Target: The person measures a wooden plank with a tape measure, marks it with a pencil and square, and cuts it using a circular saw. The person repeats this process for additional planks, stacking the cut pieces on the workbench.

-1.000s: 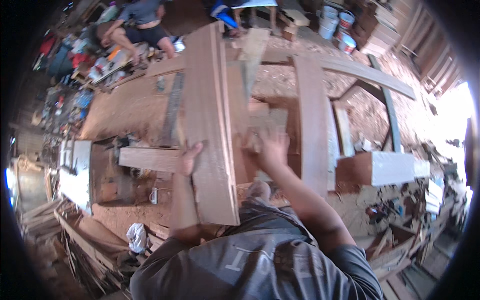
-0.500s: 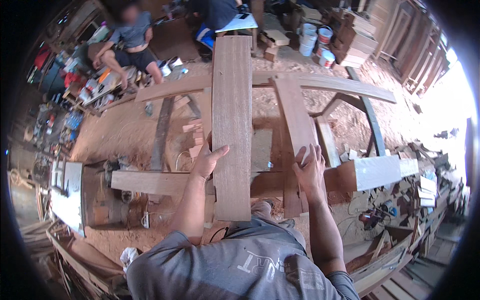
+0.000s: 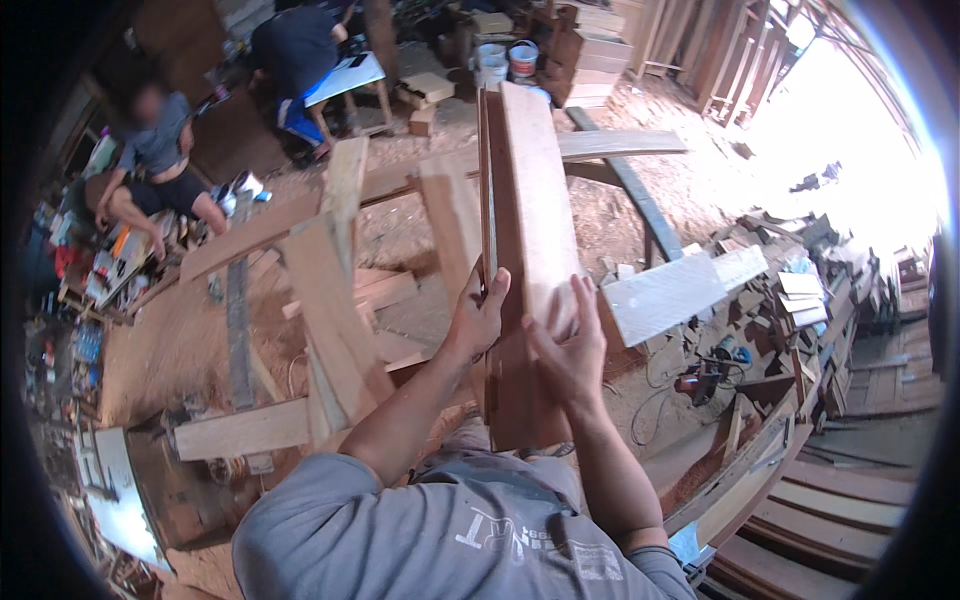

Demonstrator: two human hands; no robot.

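My left hand (image 3: 476, 322) grips the left edge of long wooden boards (image 3: 535, 180) held close together in front of my body, thumb over the edge of a darker board. My right hand (image 3: 568, 355) is on the pale board at the right, thumb and fingers spanning its lower part, which hides some fingertips. Under and beside them, loose planks (image 3: 330, 315) lie across a trestle-like timber frame (image 3: 625, 195). A pale-faced block (image 3: 655, 300) rests just right of my right hand.
A seated person (image 3: 160, 170) and another bent at a small table (image 3: 345, 80) are beyond the frame. Buckets (image 3: 522, 62) stand at the back. Wood offcuts (image 3: 760, 240), a corded power tool (image 3: 715, 370) and stacked boards (image 3: 820, 510) are to my right; a cluttered bench (image 3: 90, 270) is left.
The view has swung rightward. My right hand has brought a second board against the one in my left hand, and the boards are now turned, showing their long edges.
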